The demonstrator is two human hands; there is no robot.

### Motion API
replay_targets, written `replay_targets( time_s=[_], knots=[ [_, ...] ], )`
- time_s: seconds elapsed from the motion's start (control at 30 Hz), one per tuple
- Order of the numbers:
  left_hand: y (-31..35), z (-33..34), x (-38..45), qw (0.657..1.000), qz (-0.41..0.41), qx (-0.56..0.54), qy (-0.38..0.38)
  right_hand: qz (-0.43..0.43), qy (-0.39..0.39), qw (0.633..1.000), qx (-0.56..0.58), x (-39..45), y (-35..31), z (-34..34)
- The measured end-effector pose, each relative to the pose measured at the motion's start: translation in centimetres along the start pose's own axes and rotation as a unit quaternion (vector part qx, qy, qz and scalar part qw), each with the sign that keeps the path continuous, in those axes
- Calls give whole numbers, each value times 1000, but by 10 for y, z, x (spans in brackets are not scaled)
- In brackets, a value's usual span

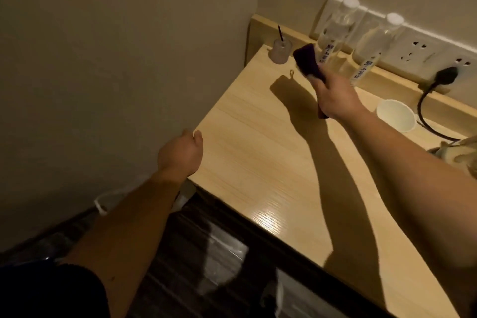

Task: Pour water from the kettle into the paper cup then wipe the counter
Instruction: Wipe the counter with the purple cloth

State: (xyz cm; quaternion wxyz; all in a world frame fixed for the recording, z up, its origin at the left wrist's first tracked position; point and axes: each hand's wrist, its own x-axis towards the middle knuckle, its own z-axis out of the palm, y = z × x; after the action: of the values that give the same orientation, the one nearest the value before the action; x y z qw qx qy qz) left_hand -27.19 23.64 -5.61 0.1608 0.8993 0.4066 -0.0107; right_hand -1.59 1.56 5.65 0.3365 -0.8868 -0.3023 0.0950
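My right hand grips a dark purple cloth and holds it in the air above the back of the light wooden counter; the cloth throws a shadow on the wood. A white paper cup stands upright to the right of that hand. The kettle shows only partly at the right edge, cream-coloured. My left hand hovers at the counter's left edge, its fingers curled in and holding nothing.
Two clear bottles with white caps stand along the back ledge. A small jar with a dark stick sits in the back left corner. A black plug and cord run from the wall sockets. Dark floor lies below.
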Motion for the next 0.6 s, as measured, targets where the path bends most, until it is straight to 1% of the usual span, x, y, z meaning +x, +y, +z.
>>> replay_targets(
  time_s=[0.03,0.1,0.13,0.17,0.27,0.37,0.47,0.6],
  knots=[
    [-1,2,0,1000,2,0,4,-54,-32,994,-93,19,14,6],
    [-3,5,2,1000,3,10,12,-131,-119,959,-221,40,41,26],
    [-3,6,2,1000,0,18,14,-147,-149,945,-253,43,52,37],
    [-4,7,4,1000,-3,27,13,-156,-154,939,-265,43,61,47],
    [-4,9,6,999,-10,48,9,-162,-123,944,-260,37,72,60],
    [-4,9,5,999,5,40,20,-168,-121,949,-237,16,73,57],
    [-5,6,4,999,9,22,21,-176,-122,956,-202,-37,61,57],
    [-1,1,3,1000,15,16,13,-173,-134,962,-164,-138,42,59]
  ],
)
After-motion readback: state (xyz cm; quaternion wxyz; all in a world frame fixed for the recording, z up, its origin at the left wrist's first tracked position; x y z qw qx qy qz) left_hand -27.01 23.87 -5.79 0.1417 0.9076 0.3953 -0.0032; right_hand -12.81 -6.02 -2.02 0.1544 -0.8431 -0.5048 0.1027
